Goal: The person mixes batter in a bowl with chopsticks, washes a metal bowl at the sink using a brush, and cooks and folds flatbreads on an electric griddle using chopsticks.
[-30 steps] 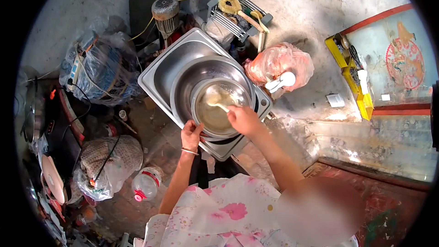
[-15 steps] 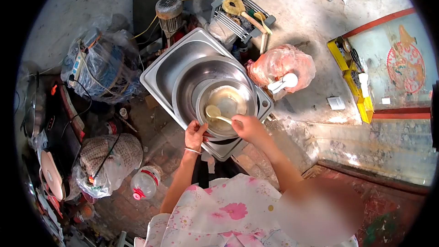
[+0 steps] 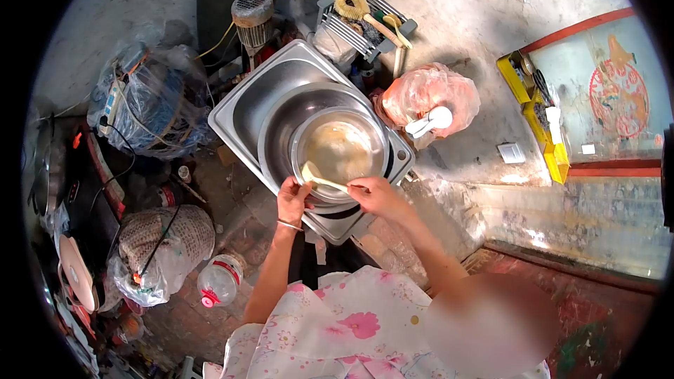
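My right hand [image 3: 379, 198] is closed round the handle of a pale spoon [image 3: 328, 182]. The spoon's head lies at the near left rim of a metal bowl [image 3: 382, 142], close to my left hand. Cloudy, pale liquid covers the bottom of the bowl. My left hand [image 3: 293, 201] grips this bowl by its near left rim, fingers bent; part of them is hidden. The bowl is inside a wider steel basin [image 3: 279, 123], which stands in a stainless steel sink [image 3: 254, 102].
Beyond the sink stand a motor [image 3: 253, 20] and a grey rack [image 3: 404, 24] with a brush [image 3: 352, 4]. To the right is a pinkish plastic bag [image 3: 442, 88] with a white-handled item on top. A clear plastic bottle [image 3: 219, 282] and a bagged bundle [image 3: 167, 235] lie left on the floor.
The spoon has moved from over the liquid to the bowl's near left rim, beside my left hand. The bowl has shifted slightly away from me, and its liquid has spread differently.
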`<state>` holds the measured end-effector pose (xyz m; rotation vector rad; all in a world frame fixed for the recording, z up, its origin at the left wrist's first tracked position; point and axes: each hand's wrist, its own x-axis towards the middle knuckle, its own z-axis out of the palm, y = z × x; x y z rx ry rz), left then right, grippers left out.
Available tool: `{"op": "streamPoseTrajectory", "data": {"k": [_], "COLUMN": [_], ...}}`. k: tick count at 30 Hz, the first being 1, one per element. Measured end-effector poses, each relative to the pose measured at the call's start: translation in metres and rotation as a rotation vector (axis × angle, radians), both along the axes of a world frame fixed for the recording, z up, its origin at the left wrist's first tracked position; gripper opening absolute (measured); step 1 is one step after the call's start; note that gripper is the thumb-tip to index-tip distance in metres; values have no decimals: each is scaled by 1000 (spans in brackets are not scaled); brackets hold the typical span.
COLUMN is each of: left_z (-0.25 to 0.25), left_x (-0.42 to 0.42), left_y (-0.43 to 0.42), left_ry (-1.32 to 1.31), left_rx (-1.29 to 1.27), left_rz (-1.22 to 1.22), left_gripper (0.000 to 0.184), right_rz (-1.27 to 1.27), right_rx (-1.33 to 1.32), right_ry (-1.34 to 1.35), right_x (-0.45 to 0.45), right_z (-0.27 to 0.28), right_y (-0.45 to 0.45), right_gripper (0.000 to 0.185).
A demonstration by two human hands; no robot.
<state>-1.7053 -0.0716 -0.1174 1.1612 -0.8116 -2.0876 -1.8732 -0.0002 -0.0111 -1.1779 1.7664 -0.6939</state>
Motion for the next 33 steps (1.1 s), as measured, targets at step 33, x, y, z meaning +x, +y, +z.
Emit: {"op": "streamPoseTrajectory", "data": {"k": [33], "left_z": [32], "left_x": [6], "left_y": [0], "left_ry": [-363], "left_rx": [-201], "left_rz": [13], "left_gripper": [14], "right_rz": [153], "right_rx": [-52], "right_ry": [916], "right_x": [-33], "right_z": [4], "right_y": [10], "right_gripper": [18]}}
